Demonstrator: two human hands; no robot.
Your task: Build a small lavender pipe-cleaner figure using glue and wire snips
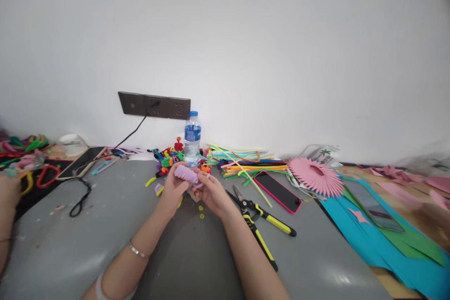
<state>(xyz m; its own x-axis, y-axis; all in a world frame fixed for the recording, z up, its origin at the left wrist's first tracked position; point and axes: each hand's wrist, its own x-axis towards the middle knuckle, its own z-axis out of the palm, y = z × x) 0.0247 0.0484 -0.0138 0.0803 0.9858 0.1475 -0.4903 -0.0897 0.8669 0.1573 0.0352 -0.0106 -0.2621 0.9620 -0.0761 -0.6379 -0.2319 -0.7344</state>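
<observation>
A lilac coil of wound fuzzy pipe cleaner (186,175) is held up between both my hands over the grey table. My left hand (172,193) has its fingers wrapped round the coil's left end. At the coil's right end, my right hand (213,192) pinches with thumb and fingers; the fingertips partly hide what they grip. Just behind stands a water bottle (192,143) with a blue cap. Right of my right hand lie wire-cutting pliers (262,218) with yellow and black handles, jaws apart. Small yellow bits (201,216) rest below my hands.
Bundled pipe cleaners (260,165) and a pink-edged phone (278,191) lie to the right, before a pink pleated paper ring (315,177) and blue paper (351,229). Another person's arm (7,211) reaches in at left, near red-handled scissors (48,176) and a black cable (81,201).
</observation>
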